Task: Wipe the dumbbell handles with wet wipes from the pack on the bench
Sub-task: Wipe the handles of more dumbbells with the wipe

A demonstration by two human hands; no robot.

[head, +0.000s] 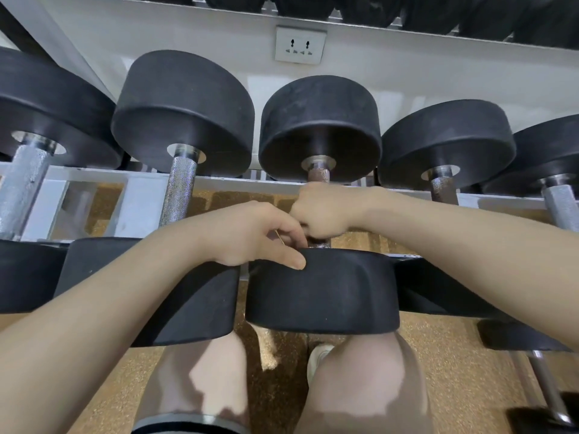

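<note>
A black round-headed dumbbell (pixel 322 292) lies on the rack straight ahead, with its rusty knurled handle (pixel 319 173) running away from me to the far head (pixel 319 120). My right hand (pixel 326 211) is wrapped in a fist round the middle of that handle. No wipe shows in or around the fist. My left hand (pixel 250 236) holds the rim of the near head. Its thumb lies along the outer face and its fingers bend over the edge beside the handle. The wipe pack and the bench are out of view.
More black dumbbells lie side by side, with knurled handles to the left (pixel 180 189) and right (pixel 443 189) on the white rack rail (pixel 94 173). A wall socket (pixel 299 45) sits above. My knees are below, and another dumbbell bar (pixel 545 386) stands at the lower right on the brown floor.
</note>
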